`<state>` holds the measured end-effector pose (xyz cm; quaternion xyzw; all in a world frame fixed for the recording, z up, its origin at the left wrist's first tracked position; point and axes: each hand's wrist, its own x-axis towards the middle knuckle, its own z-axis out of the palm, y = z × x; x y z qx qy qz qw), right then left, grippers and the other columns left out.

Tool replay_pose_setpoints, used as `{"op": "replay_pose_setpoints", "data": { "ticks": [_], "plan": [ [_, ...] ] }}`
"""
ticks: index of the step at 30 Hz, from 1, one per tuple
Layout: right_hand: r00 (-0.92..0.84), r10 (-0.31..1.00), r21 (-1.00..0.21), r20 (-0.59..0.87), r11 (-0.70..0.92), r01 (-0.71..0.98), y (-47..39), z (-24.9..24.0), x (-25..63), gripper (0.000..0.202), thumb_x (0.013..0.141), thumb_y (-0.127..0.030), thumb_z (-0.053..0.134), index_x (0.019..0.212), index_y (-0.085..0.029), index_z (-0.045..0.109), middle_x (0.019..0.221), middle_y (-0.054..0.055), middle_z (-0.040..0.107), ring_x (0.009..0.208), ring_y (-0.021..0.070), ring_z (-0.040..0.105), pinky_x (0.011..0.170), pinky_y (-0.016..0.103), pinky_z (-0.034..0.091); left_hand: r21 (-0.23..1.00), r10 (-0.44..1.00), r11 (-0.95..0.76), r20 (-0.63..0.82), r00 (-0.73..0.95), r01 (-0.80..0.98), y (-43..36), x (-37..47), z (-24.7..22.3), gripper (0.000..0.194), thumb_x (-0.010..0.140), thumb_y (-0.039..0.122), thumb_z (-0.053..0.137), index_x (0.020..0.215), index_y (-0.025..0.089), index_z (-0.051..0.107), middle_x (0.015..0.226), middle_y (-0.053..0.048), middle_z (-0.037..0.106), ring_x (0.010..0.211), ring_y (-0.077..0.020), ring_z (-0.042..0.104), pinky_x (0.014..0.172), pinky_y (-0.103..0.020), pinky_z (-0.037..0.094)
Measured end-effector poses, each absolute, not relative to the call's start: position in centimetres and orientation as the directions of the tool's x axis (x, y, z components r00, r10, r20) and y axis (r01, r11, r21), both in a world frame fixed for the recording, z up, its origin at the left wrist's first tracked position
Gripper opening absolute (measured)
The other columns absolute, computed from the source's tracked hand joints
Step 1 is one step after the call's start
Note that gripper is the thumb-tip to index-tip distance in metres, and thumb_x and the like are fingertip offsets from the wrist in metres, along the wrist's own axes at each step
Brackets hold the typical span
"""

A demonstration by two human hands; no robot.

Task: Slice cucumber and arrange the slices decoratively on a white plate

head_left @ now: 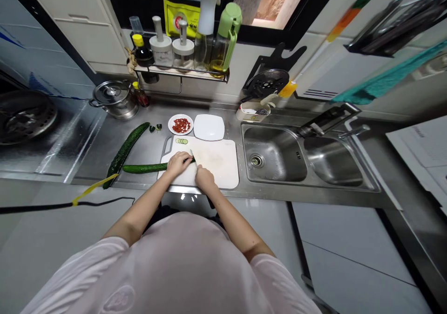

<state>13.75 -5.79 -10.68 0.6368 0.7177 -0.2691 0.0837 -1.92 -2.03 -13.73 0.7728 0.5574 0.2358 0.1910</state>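
My left hand (179, 164) is closed over the right end of a long green cucumber (145, 168), pressing it against a white cutting board (221, 176). In my right hand (205, 179) is a kitchen knife (193, 156), its blade standing at the cucumber's cut end beside my left fingers. The knife's handle is mostly hidden in my fist. Several thin cucumber slices (181, 141) lie in a row at the board's upper left. A second whole cucumber (128, 148) rests on the steel counter to the left, with dark green end pieces (155, 127) near its tip.
Behind the board stand a plate of chopped red pieces (181, 125) and a white square plate (208, 127). A lidded steel pot (115, 98) is at the back left. The double sink (275, 153) lies to the right. A bottle shelf (181, 73) overhangs the back.
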Motion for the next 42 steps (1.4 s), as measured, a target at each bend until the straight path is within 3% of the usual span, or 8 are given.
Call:
{"op": "replay_pose_setpoints", "data": {
  "ticks": [42],
  "plan": [
    [-0.168,0.873,-0.303,-0.458,0.025,0.953,-3.9,-10.8,12.7,0.027,0.086,-0.010,0.043,0.113,-0.012,0.048,0.103,0.015,0.066,0.097,0.0237,0.064,0.076,0.031,0.047,0.574,0.958,-0.283,0.133,0.253,0.768,-1.9,-2.0,-13.6,0.023,0.090,0.032,0.048,0.097,0.026,0.069,0.102,-0.002,0.068,0.100,-0.0187,0.056,0.090,-0.032,0.044]
  ]
}}
